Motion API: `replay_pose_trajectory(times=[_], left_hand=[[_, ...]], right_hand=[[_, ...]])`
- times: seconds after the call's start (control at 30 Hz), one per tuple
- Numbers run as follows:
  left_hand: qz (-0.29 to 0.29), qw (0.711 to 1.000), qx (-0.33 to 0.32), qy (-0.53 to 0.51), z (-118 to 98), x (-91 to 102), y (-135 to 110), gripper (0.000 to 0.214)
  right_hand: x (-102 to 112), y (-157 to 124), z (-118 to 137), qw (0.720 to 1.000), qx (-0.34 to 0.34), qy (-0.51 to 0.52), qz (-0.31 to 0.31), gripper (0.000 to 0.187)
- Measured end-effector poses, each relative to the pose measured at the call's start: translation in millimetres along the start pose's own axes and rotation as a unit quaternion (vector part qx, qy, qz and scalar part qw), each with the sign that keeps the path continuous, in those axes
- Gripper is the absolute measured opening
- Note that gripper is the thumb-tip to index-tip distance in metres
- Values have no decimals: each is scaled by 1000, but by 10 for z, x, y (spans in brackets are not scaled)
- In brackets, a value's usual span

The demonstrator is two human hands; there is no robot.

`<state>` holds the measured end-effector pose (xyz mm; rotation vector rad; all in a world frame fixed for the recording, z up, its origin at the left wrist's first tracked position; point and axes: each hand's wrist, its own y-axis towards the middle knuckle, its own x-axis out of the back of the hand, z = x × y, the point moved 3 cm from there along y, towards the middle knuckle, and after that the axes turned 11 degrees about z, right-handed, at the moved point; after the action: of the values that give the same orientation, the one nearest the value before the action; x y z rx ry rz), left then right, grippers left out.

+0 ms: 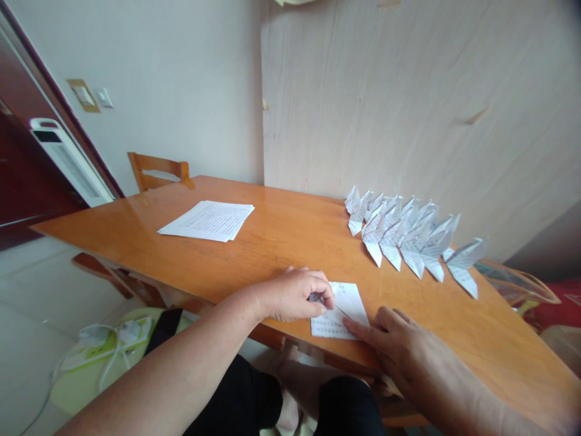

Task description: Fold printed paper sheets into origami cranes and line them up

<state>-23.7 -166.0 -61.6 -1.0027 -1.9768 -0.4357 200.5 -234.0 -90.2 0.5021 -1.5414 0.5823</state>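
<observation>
A small folded sheet of paper (351,298) with printed or written lines lies at the table's near edge. My left hand (302,295) is closed at the paper's left side, its bent fingers and thumb pinching a dark-looking folded part that is mostly hidden. On the right, my right hand (397,339) rests one stretched-out digit on the lower part of the paper, while its other fingers curl loosely beside it. A crease or flap edge runs slantwise between the two hands.
Several folded paper pieces (411,233) stand in rows at the table's right back. A stack of written sheets (209,221) lies on the left of the wooden table (281,224). Below left, a stool (86,387) carries a power strip (97,351) and a dark phone-like object (164,327).
</observation>
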Motion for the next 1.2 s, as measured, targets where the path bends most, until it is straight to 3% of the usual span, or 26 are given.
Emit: replay_pose_trajectory(times=[0.2, 0.43, 0.63, 1.03, 1.2], left_hand=[[53, 998, -33, -30, 17, 95, -15, 29], [88, 991, -54, -89, 77, 120, -18, 43], [54, 997, -19, -57, 99, 78, -18, 29], [24, 997, -64, -29, 116, 29, -15, 30], [19, 997, -72, -36, 142, 12, -7, 29]], right_hand=[[46, -6, 19, 1000, 19, 7, -4, 51], [47, -2, 6, 1000, 23, 13, -2, 60], [21, -1, 3, 1000, 9, -3, 1, 56], [137, -167, 30, 1000, -1, -11, 14, 69], [173, -248, 36, 1000, 2, 11, 23, 56]])
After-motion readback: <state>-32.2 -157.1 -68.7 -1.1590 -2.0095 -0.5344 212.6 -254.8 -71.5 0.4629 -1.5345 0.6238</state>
